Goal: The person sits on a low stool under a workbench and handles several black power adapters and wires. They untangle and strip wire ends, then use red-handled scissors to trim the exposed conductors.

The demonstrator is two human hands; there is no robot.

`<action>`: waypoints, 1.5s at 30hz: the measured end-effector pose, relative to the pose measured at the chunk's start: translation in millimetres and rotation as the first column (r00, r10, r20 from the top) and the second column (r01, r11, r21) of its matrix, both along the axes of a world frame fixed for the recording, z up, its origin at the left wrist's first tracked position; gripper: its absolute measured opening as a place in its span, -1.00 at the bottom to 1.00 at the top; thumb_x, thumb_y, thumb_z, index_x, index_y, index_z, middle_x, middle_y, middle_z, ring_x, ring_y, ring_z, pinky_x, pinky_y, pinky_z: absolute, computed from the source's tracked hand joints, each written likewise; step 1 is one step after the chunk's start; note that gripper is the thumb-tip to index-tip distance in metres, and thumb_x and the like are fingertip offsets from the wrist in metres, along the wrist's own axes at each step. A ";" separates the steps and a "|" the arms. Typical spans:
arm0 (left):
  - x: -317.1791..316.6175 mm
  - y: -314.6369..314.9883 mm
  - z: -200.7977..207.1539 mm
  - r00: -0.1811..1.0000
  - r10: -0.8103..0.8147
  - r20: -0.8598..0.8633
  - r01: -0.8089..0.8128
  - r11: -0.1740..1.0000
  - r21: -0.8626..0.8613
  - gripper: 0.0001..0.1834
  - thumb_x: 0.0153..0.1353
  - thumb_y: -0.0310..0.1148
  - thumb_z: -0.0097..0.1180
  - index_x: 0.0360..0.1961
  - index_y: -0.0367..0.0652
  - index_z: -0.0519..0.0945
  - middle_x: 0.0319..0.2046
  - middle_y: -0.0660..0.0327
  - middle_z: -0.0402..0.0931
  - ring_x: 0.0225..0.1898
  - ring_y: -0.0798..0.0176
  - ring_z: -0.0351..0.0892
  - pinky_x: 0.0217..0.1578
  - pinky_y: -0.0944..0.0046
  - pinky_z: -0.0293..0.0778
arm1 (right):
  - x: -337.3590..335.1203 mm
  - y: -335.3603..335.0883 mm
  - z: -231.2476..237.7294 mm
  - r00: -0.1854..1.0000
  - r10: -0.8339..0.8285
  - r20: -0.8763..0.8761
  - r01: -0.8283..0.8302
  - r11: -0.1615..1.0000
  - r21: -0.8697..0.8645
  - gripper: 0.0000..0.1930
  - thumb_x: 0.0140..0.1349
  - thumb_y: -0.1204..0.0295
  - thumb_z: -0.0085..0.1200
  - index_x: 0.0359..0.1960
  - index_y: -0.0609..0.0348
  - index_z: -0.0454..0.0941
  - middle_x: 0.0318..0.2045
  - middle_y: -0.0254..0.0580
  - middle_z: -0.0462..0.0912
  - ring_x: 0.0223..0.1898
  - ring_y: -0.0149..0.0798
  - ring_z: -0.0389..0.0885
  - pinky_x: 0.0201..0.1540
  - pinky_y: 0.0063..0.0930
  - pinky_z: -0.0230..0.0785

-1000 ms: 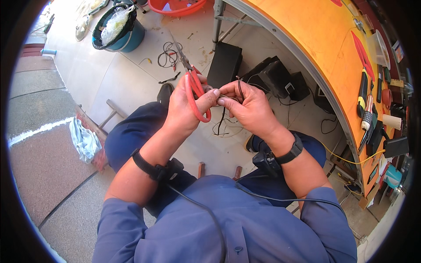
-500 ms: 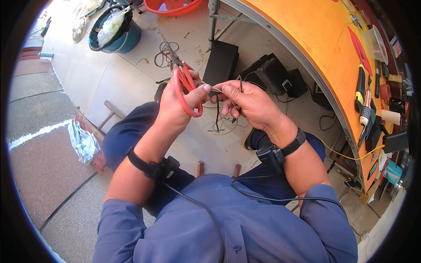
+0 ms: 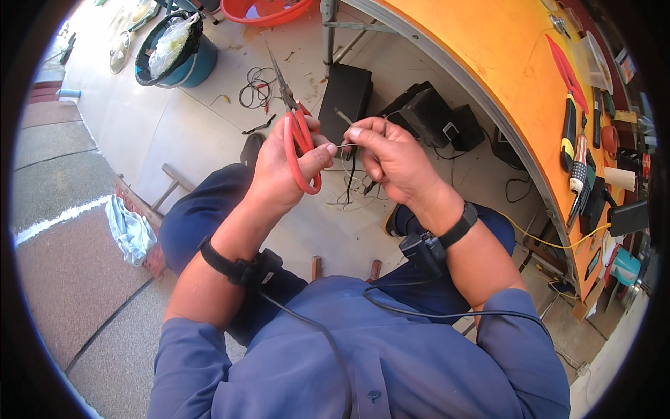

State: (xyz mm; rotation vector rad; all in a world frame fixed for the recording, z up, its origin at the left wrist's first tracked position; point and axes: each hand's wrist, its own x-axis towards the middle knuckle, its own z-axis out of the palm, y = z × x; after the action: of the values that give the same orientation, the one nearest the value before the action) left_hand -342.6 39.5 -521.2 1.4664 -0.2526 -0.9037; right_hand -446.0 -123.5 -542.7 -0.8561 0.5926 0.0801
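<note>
Red-handled scissors (image 3: 289, 150) are held in my left hand (image 3: 273, 167), their narrow blades pointing away from me. The thumb and fingertips of that hand also pinch one end of a thin, pale wire (image 3: 346, 145). My right hand (image 3: 405, 160) is closed on the other part of the wire, thumb against forefinger, a short distance to the right. A short grey cable end sticks up beyond its fingertips. Below the hands hangs a dark cable (image 3: 351, 174), with thin pale strands near it. The exact grip inside my right fingers is hidden.
An orange table (image 3: 516, 63) curves along the right, bearing a screwdriver (image 3: 578, 174) and other tools. Black boxes (image 3: 347, 91) stand beneath and beside it. Farther off are a lined blue bucket (image 3: 199, 66), a red basin (image 3: 269, 17) and coiled wires (image 3: 257, 87).
The scissors have swung more upright, their tips moving slightly right. My right hand has turned, and its fingers have curled in. The thin wire stays between both hands.
</note>
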 end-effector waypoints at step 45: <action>-2.4 1.9 -0.7 1.000 0.008 -0.011 -0.008 1.000 -0.012 -0.57 0.08 -0.48 0.23 -0.05 -0.28 0.35 -0.38 0.17 0.46 -0.39 0.31 0.48 -0.32 0.31 0.41 | -1.4 -24.6 -1.4 0.970 -0.226 0.094 0.226 0.974 0.013 -0.80 0.51 0.26 -0.13 -0.20 0.09 0.43 -0.35 -0.34 0.54 -0.35 -0.36 0.64 -0.15 -0.23 0.62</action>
State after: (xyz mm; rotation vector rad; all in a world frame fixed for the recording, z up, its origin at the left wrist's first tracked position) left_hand -345.0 41.4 -521.8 1.4495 -0.2439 -0.9024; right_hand -447.4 -148.1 -544.1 -0.7802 0.5969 -0.1666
